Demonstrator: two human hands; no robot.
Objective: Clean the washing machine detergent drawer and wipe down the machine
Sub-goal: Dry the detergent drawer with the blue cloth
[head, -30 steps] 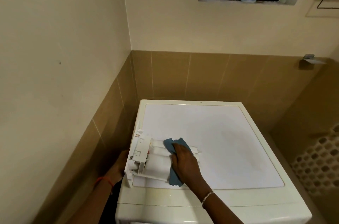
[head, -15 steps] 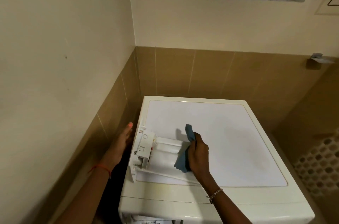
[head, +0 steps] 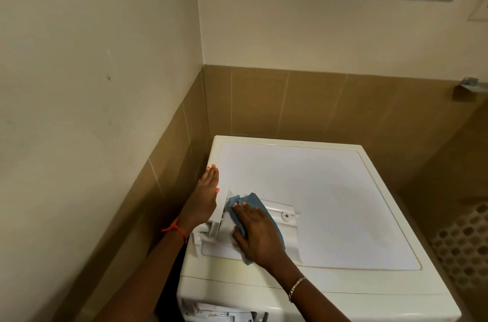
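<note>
Two hands on detergent drawer (head: 280, 218), cloth (head: 253, 203) under right hand (head: 257, 234)

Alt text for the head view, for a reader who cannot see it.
A right hand presses a blue cloth onto a white detergent drawer lying on a washing machine, while the left hand steadies the drawer's end. Tiled walls surround the machine.

Drawer (head: 280, 212) lies on the machine (head: 330, 189) top (front-left corner).
</note>
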